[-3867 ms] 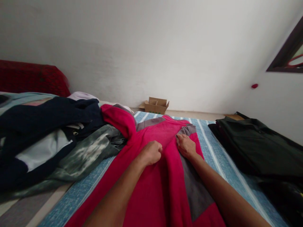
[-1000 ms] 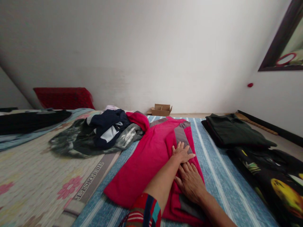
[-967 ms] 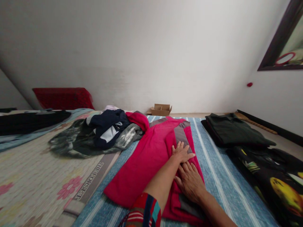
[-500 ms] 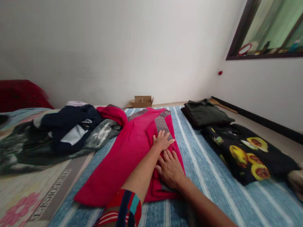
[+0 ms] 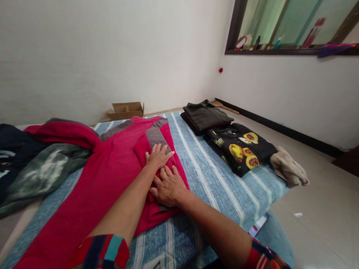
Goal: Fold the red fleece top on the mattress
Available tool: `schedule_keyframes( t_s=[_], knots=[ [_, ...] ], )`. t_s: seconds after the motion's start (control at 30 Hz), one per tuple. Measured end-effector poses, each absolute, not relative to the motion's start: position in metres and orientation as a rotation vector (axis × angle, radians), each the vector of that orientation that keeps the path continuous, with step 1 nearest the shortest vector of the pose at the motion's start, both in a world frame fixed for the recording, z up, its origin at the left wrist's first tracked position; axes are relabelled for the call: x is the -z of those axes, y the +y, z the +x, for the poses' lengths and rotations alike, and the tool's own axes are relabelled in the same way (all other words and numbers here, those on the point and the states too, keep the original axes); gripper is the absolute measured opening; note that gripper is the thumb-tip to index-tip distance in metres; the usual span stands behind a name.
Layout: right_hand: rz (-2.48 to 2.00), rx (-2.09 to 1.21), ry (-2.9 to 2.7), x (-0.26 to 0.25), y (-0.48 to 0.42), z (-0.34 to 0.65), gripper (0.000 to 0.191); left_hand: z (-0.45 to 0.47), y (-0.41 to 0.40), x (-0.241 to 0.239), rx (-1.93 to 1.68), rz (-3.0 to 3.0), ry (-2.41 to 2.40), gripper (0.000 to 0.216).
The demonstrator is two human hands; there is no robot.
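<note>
A red fleece jacket with grey shoulder panels lies spread on the striped blue bed cover. One of its sleeves is folded in over the body along the right side; the other stretches out to the left. My left hand rests flat on the folded sleeve near its grey panel, fingers spread. Just nearer to me, my right hand presses flat on the same sleeve, its fingers apart. Neither hand grips the cloth.
Dark folded clothes and a folded black fruit-print garment lie to the right, beside a beige cloth. Rumpled dark clothes lie at the left. A cardboard box stands by the wall. A phone shows below the bed edge.
My view has turned to the right, so everything appears further left and more floor shows. Both hands stay flat on the folded sleeve, in about the same places.
</note>
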State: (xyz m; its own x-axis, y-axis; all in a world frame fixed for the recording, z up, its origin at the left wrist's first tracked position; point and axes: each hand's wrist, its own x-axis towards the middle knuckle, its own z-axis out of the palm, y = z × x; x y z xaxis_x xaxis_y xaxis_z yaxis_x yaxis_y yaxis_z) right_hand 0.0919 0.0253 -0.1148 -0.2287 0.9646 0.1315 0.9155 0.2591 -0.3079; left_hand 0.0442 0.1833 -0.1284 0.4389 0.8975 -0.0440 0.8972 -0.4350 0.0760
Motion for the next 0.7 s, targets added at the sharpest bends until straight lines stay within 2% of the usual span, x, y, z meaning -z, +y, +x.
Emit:
schedule_keyframes(
  t_s=[0.7],
  knots=[
    [-1.737,-0.145,-2.243,0.1205,0.0294,0.0945,0.058,0.0474,0.1887,0.13,0.018,2.593,1.637,0.073]
  ],
)
